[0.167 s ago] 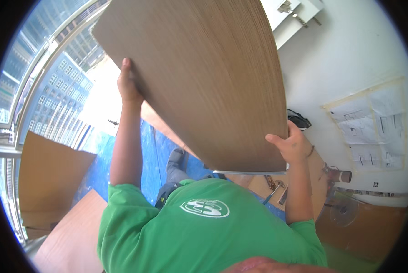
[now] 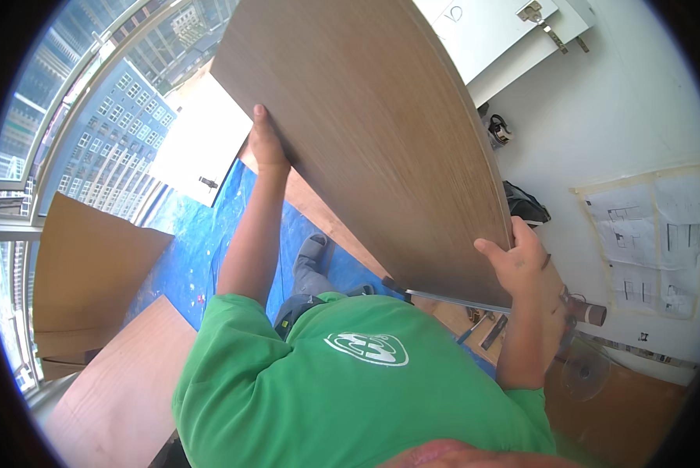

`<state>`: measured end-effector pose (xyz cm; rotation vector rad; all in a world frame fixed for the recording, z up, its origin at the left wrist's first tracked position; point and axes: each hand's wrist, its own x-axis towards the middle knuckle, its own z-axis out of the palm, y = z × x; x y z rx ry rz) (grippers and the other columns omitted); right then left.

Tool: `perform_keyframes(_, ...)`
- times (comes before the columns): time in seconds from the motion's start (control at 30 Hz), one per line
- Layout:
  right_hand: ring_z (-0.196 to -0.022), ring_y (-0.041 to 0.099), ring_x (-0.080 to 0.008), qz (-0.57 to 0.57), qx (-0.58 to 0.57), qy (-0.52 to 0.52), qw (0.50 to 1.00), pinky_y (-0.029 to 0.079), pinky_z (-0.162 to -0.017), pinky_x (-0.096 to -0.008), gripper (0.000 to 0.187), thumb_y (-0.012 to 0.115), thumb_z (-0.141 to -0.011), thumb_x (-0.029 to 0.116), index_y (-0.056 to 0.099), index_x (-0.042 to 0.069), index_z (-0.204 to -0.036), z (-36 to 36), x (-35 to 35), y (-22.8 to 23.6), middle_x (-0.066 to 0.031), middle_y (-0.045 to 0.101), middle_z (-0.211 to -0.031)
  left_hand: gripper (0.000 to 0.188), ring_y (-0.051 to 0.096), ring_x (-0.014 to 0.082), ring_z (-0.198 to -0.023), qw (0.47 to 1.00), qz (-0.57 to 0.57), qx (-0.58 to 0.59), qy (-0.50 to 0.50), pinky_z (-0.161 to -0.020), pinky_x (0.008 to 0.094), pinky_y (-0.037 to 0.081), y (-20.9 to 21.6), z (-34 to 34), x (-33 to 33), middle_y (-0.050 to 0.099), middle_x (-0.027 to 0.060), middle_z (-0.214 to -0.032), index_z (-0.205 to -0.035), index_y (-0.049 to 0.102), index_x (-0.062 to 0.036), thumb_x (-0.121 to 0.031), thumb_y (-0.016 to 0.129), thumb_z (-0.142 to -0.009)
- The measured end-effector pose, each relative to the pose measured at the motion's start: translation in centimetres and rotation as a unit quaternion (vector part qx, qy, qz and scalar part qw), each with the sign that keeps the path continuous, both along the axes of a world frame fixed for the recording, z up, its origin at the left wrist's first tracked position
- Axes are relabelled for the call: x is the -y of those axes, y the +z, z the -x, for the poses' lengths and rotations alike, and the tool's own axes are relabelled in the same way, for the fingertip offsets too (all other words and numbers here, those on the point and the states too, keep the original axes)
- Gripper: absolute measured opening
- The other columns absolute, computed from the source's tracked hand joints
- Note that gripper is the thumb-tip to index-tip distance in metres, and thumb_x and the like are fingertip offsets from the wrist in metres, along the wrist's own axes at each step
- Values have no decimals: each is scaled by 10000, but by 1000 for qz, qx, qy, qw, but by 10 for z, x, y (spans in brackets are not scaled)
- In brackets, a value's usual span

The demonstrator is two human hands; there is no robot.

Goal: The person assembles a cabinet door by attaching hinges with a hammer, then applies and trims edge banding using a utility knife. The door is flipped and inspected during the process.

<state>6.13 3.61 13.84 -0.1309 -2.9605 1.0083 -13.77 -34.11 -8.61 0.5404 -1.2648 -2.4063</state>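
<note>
A large wood-grain panel [image 2: 373,132] is held up in front of my body, its long sides running up and to the left. My left hand [image 2: 267,142] grips its left edge, with the thumb lying on the near face and the other fingers hidden behind. Around the right edge, near the lower corner, my right hand [image 2: 517,253] is closed, its thumb on the same face. A thin pale strip [image 2: 455,299] runs along the panel's lower edge. The panel's upper end goes out of view, and its far face is hidden.
Blue sheeting [image 2: 190,257] covers the floor. A brown board [image 2: 92,273] leans by the window, with a pale wood sheet [image 2: 120,390] nearby. Taped drawings [image 2: 643,242] hang on the right wall. White cabinet parts with hinges [image 2: 541,27] stand far right; tools, including a hammer [image 2: 475,327], lie lower right.
The panel has shifted to the right in view and turned, so it looks narrower and its lower edge slants. Both hands have moved right with it, still gripping.
</note>
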Motion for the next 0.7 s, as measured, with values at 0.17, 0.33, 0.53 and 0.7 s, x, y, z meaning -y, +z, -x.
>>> perform_keyframes(0.17,-795,607,-388,-114,48,41,991,487,-731,-423,375,862,-740,160,604,-19,-947,10,7,-14,-198,622,-863,957,441,341,-1429,990,-107,89,-24,-1188,430,346,-119,-31,-50,445,185,-1573,-1546,381,23,-737,482,-972)
perform_keyframes(0.33,-823,605,-434,-169,57,57,982,485,-727,-466,414,868,-741,204,589,-13,-956,21,9,-54,-210,622,-876,973,321,348,-1513,968,-166,177,-60,-1241,457,263,-160,-53,-81,356,190,-1637,-1580,318,5,-760,408,-986)
perform_keyframes(0.53,-813,603,-444,-191,48,86,977,475,-695,-491,405,859,-753,219,559,8,-923,22,21,-77,-198,609,-853,952,420,329,-1423,938,-115,297,-135,-1178,449,343,-228,-52,-59,400,154,-1600,-1580,337,-19,-757,427,-985)
perform_keyframes(0.7,-836,613,-422,-186,71,67,978,462,-703,-511,382,843,-769,221,550,18,-907,21,39,-94,-183,597,-854,905,559,304,-1213,915,-40,358,-182,-1074,411,444,-201,-35,-48,533,158,-1430,-1519,422,17,-720,465,-995)
